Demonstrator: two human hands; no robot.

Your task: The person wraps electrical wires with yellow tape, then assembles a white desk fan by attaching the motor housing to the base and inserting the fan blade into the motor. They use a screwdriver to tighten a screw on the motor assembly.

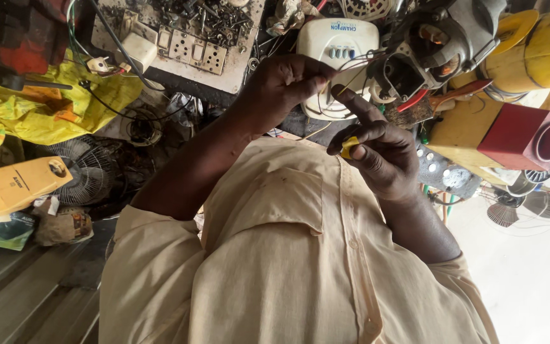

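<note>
Right hand: closed. Your thumb and curled fingers pinch a small yellow piece, and the index finger sticks out straight, pointing away from you. What the yellow piece is cannot be told; most of it is hidden in the grip. Left hand: closed as well. The fingertips are pressed together on a thin pale wire that runs off to the right toward the grey motor housing. Both hands are raised in front of your chest and near each other, the left a little farther out than the right; whether the wire meets the yellow piece is not clear. Below them is your beige shirt, with its breast pocket on the left side. Just behind the left fingertips sits a white appliance base with a row of small buttons. Red-handled pliers lie beside the motor housing, to the right of the hands. Farther right are a red box with a round opening and, above it, a yellow cylinder. Top centre-left is a white socket plate beside a heap of dark screws and scrap. Far left there is a crumpled yellow sheet, with a dark fan grille and a yellow box-shaped tool below it.
</note>
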